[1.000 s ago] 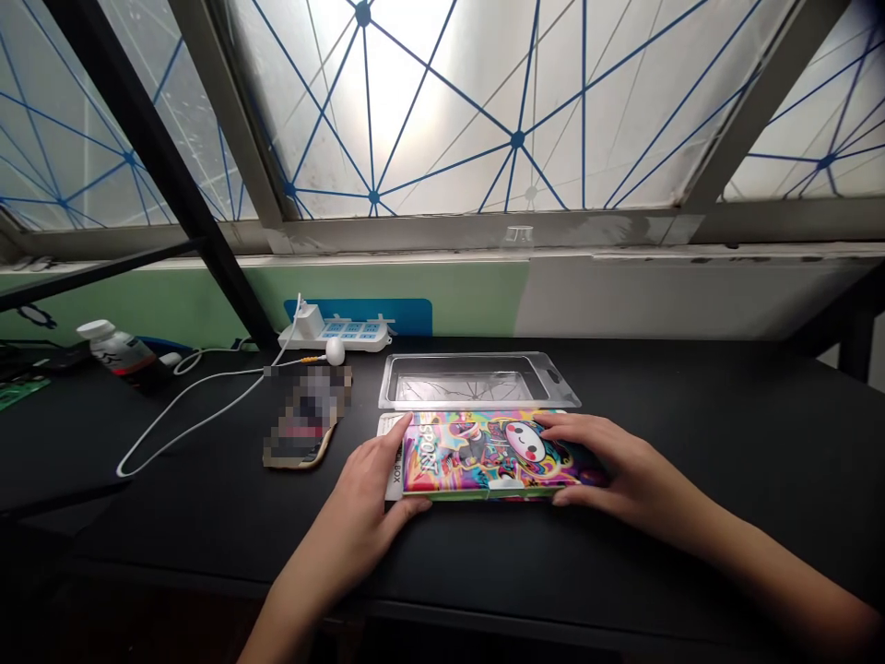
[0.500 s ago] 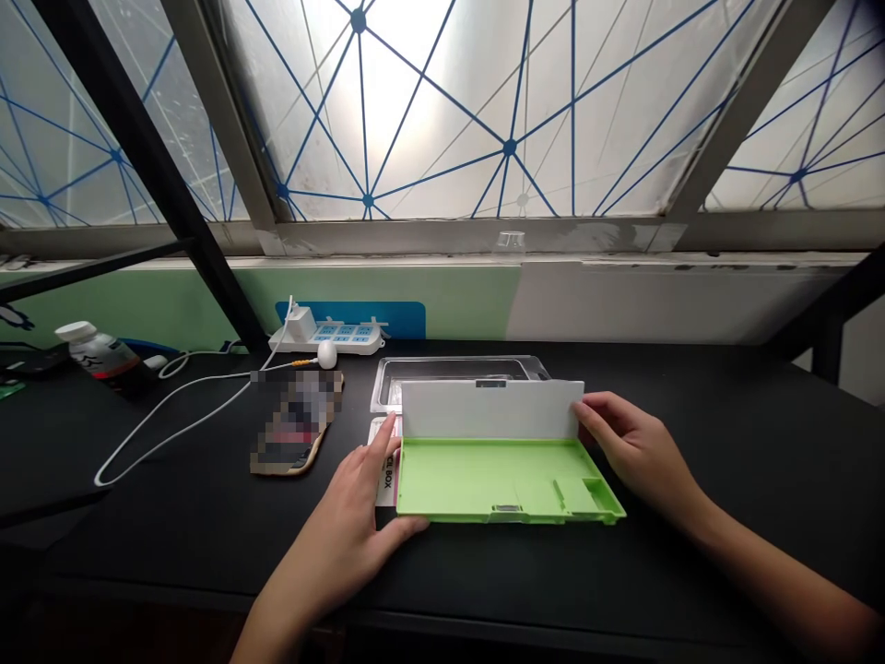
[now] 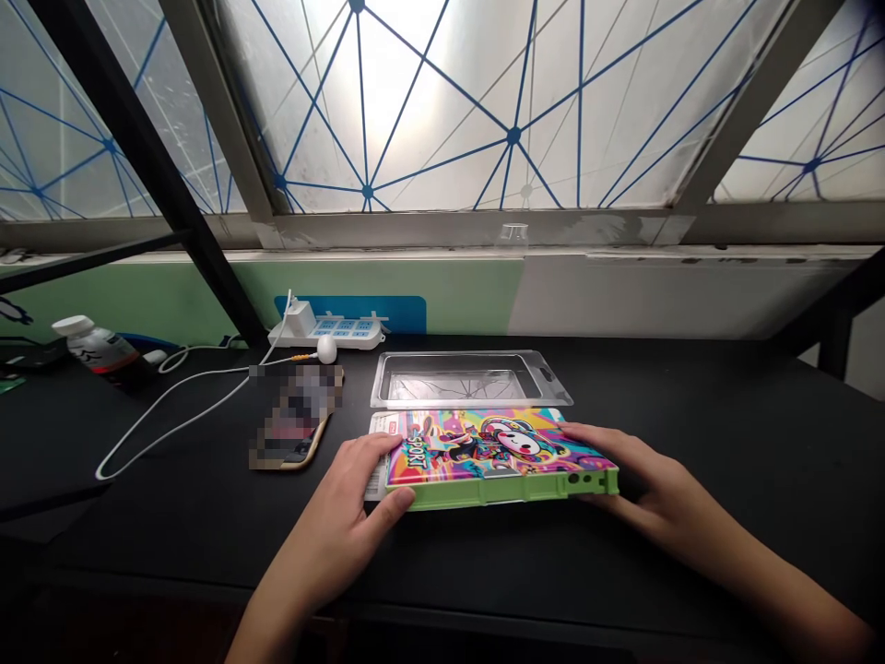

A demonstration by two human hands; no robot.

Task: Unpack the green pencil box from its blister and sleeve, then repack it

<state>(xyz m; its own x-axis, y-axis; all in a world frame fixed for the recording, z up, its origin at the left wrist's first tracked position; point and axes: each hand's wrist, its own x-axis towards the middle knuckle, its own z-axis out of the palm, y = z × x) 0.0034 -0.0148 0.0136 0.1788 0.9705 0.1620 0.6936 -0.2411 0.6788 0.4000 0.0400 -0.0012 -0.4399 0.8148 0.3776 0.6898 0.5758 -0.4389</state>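
The black table carries 1 clear plastic tray, a colourful pencil case just in front over a white card, a phone, a white cable, a power strip and 1 bottle on its side.

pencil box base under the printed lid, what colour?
Light green on the pencil box base; the lid is a multicolour cartoon print. Head view, the only one.

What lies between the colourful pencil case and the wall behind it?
In the head view, a clear plastic tray lies on the desk between the pencil case and the wall.
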